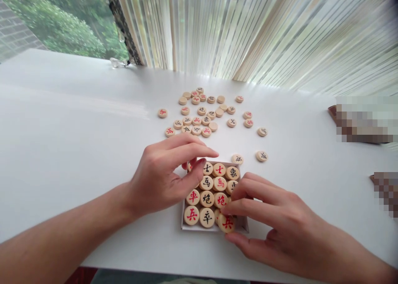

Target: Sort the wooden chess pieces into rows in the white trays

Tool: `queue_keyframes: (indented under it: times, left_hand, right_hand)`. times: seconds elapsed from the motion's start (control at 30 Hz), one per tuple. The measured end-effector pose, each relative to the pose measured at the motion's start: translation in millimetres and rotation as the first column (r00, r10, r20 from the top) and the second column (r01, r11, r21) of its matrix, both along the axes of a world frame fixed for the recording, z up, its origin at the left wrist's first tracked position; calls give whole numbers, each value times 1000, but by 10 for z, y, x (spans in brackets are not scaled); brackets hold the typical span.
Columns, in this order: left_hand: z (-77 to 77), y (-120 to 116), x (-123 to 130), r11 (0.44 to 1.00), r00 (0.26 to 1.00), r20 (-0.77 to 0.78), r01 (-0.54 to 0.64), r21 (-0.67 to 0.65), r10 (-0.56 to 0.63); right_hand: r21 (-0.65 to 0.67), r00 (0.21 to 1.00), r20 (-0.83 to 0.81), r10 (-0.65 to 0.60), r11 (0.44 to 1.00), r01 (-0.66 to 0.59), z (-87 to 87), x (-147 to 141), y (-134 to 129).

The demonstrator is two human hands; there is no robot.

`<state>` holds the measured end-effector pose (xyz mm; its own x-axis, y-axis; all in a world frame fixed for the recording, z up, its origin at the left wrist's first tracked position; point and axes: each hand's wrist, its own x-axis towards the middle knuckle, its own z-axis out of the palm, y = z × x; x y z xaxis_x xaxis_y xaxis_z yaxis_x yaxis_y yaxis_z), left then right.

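Observation:
A shallow white box (pixel 202 229) holds rows of round wooden Chinese chess pieces with red or black characters. My right hand (pixel 273 217) pinches a red-marked Chinese chess piece (pixel 227 223) between thumb and fingers; it is tilted over the box's front right corner. Partly under it lies another piece. In the front row sit a red-marked piece (pixel 191 214) and a black-marked piece (pixel 207 217). Over the box's back left corner is my left hand (pixel 171 172), its fingers stretched and thumb apart from the index finger. It covers some pieces there.
Many loose chess pieces (pixel 196 121) lie scattered on the white table (pixel 77 130) beyond the box, some face down. Two pieces (pixel 261 156) rest near the box's back right. A striped curtain (pixel 211 31) hangs behind. Blurred-out objects (pixel 360 126) are at the right.

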<state>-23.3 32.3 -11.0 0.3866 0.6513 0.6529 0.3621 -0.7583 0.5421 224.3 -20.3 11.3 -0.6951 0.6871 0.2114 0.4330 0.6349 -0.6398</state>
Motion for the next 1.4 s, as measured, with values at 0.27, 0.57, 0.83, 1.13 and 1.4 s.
queue_keyframes:
  times: [0.27,0.57,0.83,1.13,1.4]
  left_hand:
    - [3,-8,3,1000,1000,-7,-9,10,9]
    - [-1,4,-2,1000,1000,-8,2,7,-2]
    - [17,-5,-12,1000,1000,-12,1,-2,-1]
    - [9,1,-7,1000,1000,-12,-2,-6,2]
    - [5,49,-19,998,998,11,-57,3,57]
  right_hand:
    - [-26,1000,-9,7,1000,-7,2,6,13]
    - [-10,1000,-10,15,1000,-15,-9,-12,5]
    - [18,1000,-4,12,1000,-12,-24,-30,17]
    - [45,998,-70,-4,999,7,0,-17,39]
    - [157,964,-182,-193,962,222,-72,213,257]
